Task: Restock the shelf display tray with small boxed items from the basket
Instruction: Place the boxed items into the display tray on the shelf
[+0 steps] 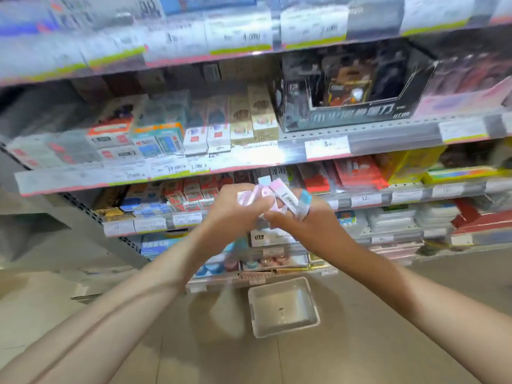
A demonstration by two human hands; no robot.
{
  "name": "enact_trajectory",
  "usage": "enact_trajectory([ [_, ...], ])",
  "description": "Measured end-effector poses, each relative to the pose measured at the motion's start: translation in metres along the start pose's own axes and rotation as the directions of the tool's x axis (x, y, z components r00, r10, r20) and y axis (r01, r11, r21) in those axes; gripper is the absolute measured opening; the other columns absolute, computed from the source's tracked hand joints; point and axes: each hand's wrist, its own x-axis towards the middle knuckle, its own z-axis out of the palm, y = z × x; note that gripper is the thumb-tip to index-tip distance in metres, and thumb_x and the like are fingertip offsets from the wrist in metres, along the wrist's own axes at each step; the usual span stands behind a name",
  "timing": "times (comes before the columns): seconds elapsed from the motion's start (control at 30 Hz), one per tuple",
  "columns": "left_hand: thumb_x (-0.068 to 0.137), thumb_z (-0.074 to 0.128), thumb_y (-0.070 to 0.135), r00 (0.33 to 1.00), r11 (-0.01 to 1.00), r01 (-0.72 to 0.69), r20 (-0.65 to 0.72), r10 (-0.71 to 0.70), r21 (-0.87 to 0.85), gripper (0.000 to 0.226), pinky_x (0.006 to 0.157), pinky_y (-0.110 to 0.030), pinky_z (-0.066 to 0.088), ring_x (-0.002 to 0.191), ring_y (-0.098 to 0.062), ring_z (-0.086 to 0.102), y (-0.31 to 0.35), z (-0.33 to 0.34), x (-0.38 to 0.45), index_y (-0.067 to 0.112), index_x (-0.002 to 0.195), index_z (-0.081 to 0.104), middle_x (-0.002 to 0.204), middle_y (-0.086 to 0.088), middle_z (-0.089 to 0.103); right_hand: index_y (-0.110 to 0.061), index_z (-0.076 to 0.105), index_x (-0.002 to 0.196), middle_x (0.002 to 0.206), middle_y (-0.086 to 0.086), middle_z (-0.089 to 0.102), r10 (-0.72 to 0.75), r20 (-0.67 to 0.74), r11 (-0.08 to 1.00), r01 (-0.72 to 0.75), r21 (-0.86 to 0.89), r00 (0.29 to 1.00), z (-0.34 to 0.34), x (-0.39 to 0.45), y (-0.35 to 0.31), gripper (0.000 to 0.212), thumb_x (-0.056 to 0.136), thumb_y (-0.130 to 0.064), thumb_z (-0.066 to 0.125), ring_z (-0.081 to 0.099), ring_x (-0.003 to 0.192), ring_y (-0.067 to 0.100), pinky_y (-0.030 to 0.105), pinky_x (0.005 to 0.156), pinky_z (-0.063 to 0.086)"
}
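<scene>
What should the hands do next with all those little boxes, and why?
Probably lift the small boxes toward a shelf tray. Both the left hand and the right hand already grip them together in front of the shelves, and the basket on the floor looks empty.

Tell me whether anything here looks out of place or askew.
The shallow grey plastic basket sits on the floor, tilted askew to the shelving. Both hands clutch small pastel boxed items fanned at uneven angles.

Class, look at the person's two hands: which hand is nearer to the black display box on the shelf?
Right. The right hand is below and left of the black display box, gripping small boxes. The left hand is further left, so farther from it.
</scene>
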Motion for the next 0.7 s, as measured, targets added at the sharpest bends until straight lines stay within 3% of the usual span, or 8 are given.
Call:
enact_trajectory([
  [0.1,0.088,0.061,0.020,0.992,0.993,-0.099,0.091,0.092,0.071,0.035,0.044,-0.022,0.022,0.043,-0.017,0.028,0.051,-0.023,-0.010,0.021,0.054,0.053,0.047,-0.009,0.037,0.001,0.053,0.083,0.050,-0.010,0.041,-0.065,0.020,0.982,0.061,0.180,0.998,-0.023,0.001,-0.046,0.034,0.077,-0.030,0.065,0.035,0.043,0.002,0.017,0.043,0.030],
  [0.17,0.088,0.062,0.023,0.970,0.973,-0.208,0.151,0.191,0.101,0.028,0.043,-0.020,0.024,0.043,-0.016,0.030,0.079,-0.033,-0.014,0.021,0.061,0.059,0.051,-0.007,0.039,0.000,0.054,0.084,0.045,-0.010,0.042,-0.118,0.028,0.970,0.109,0.219,0.993,-0.038,0.003,-0.073,0.025,0.081,-0.021,0.066,0.033,0.040,0.001,0.014,0.040,0.029],
  [0.3,0.088,0.062,0.019,0.915,0.910,-0.376,0.227,0.334,0.173,0.019,0.044,-0.009,0.030,0.043,0.003,0.038,0.127,-0.040,-0.016,0.019,0.070,0.065,0.047,0.013,0.050,0.000,0.052,0.077,0.045,-0.011,0.042,-0.227,0.048,0.963,0.216,0.163,0.973,-0.062,0.014,-0.120,0.024,0.080,-0.018,0.067,0.036,0.037,0.001,0.011,0.038,0.029],
  [0.4,0.083,0.060,0.021,0.900,0.898,-0.411,0.224,0.374,0.153,0.016,0.040,-0.013,0.027,0.036,-0.004,0.032,0.154,-0.040,-0.003,0.015,0.069,0.065,0.040,0.009,0.042,-0.007,0.052,0.071,0.046,-0.006,0.043,-0.270,0.038,0.958,0.264,0.109,0.962,-0.081,0.028,-0.147,0.018,0.083,-0.011,0.064,0.036,0.036,0.003,0.015,0.037,0.031],
  [0.47,0.078,0.060,0.027,0.905,0.894,-0.412,0.198,0.377,0.178,0.024,0.040,-0.017,0.027,0.038,-0.010,0.033,0.168,-0.040,0.011,0.004,0.074,0.065,0.045,0.005,0.043,-0.010,0.050,0.066,0.049,-0.001,0.043,-0.305,0.043,0.950,0.301,0.088,0.951,-0.095,0.040,-0.162,0.022,0.085,-0.010,0.061,0.036,0.039,0.005,0.015,0.040,0.030],
  [0.57,0.086,0.063,0.021,0.896,0.863,-0.440,0.180,0.405,0.250,0.018,0.042,-0.020,0.030,0.046,-0.012,0.037,0.190,-0.038,0.035,0.007,0.077,0.067,0.054,0.001,0.050,-0.014,0.045,0.063,0.052,0.003,0.043,-0.335,0.031,0.942,0.335,0.017,0.942,-0.118,0.064,-0.180,0.027,0.087,-0.010,0.057,0.035,0.037,0.003,0.013,0.038,0.029],
  [0.63,0.088,0.060,0.017,0.855,0.742,-0.502,0.126,0.503,0.445,0.013,0.054,-0.022,0.040,0.058,-0.011,0.051,0.200,-0.041,0.055,0.008,0.087,0.070,0.065,0.000,0.060,-0.017,0.042,0.059,0.052,0.001,0.042,-0.348,-0.030,0.937,0.349,0.009,0.937,-0.138,0.087,-0.188,0.033,0.087,-0.009,0.056,0.035,0.036,0.004,0.013,0.037,0.028],
  [0.7,0.083,0.056,0.017,0.762,0.494,-0.528,0.128,0.635,0.691,0.022,0.072,-0.027,0.043,0.082,-0.019,0.061,0.204,-0.047,0.076,0.008,0.100,0.068,0.090,-0.006,0.065,-0.016,0.042,0.060,0.054,0.002,0.041,-0.339,-0.061,0.941,0.337,-0.039,0.939,-0.160,0.111,-0.194,0.030,0.087,-0.010,0.055,0.032,0.041,0.009,0.014,0.036,0.024],
])
